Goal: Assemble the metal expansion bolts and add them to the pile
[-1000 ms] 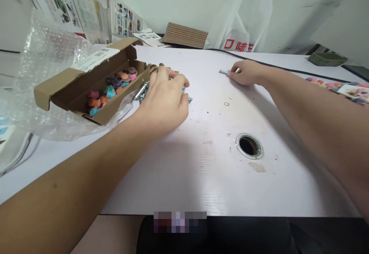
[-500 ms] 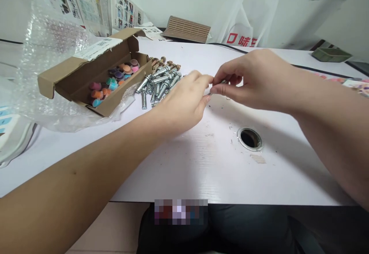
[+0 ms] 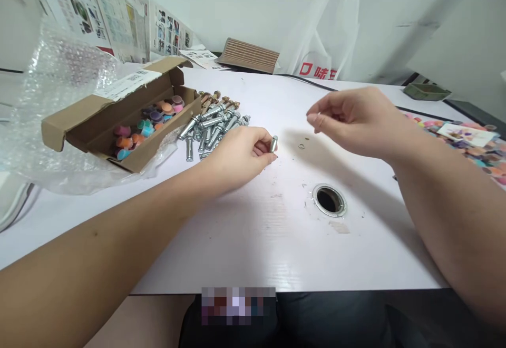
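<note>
My left hand (image 3: 245, 150) is closed, pinching a small silver expansion bolt (image 3: 274, 144) between thumb and fingers; its lower part is hidden by the hand. Just behind this hand lies a heap of silver expansion bolts (image 3: 213, 124) with brassy bolts (image 3: 223, 100) at its back. Up and to the right, apart from the left hand, my right hand (image 3: 351, 118) hovers over the table with thumb and index tips brought together. Whatever may be between those tips is too small to make out. Below them a thin washer ring (image 3: 301, 146) lies on the table.
At left an open cardboard box (image 3: 95, 126) holds colourful capped pieces, on bubble wrap (image 3: 43, 100). A metal-rimmed hole (image 3: 343, 208) pierces the white table. Colourful pieces (image 3: 490, 153) spread at far right, near a green tray (image 3: 427, 92). A plastic bag (image 3: 320, 47) stands behind.
My hands were together at the small metal part and are now apart. The left has come lower with the bolt; the right has moved off to the right. The view has shifted slightly.
</note>
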### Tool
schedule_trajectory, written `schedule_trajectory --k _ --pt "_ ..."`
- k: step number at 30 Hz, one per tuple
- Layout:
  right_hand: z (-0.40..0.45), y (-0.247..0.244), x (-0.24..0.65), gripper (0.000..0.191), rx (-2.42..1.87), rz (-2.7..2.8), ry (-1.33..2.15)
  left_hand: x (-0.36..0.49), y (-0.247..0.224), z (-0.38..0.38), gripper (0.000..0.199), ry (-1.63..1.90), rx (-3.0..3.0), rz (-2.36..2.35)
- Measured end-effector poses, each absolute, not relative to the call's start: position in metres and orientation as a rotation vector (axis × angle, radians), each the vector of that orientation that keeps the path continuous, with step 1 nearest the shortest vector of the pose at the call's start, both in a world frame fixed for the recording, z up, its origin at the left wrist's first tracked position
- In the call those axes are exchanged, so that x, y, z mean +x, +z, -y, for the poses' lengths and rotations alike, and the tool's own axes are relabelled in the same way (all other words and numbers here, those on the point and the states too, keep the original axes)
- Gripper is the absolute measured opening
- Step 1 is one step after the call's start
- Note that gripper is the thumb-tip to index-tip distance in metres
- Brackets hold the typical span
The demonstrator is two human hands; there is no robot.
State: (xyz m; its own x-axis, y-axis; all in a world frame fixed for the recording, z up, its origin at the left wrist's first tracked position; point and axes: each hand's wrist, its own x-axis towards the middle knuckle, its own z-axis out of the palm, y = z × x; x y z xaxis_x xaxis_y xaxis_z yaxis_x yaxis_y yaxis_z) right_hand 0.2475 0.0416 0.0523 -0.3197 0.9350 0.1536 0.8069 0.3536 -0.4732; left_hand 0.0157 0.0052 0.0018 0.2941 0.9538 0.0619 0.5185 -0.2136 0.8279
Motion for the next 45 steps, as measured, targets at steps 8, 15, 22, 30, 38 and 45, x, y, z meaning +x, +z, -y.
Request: schedule_trajectory --k 8,15,22,30,38,45 --pt "-0.059 0.026 0.252 0.031 -1.778 2.472 0.351 0.016 0.004 -0.007 0.011 0.712 1.825 -1.337" --pt "-0.066 0.02 0.256 0.03 -1.919 2.497 0.321 0.016 0.003 -0.008 0.011 0.717 1.837 -1.341" --pt "-0.069 0.032 0.258 0.038 -1.985 2.428 0.204 0.017 0.004 -0.01 0.007 0.685 1.817 -1.344" --pt "-0.077 0.031 0.271 0.027 -2.046 2.356 0.248 0.017 0.006 -0.008 0.009 0.664 1.82 -1.358" --pt "-0.072 0.039 0.267 0.024 -2.008 2.311 0.33 0.015 0.002 -0.008 0.004 0.663 1.871 -1.341" --pt "-0.068 0.026 0.254 0.018 -1.809 2.517 0.499 0.017 0.004 -0.008 0.003 0.645 1.853 -1.355"
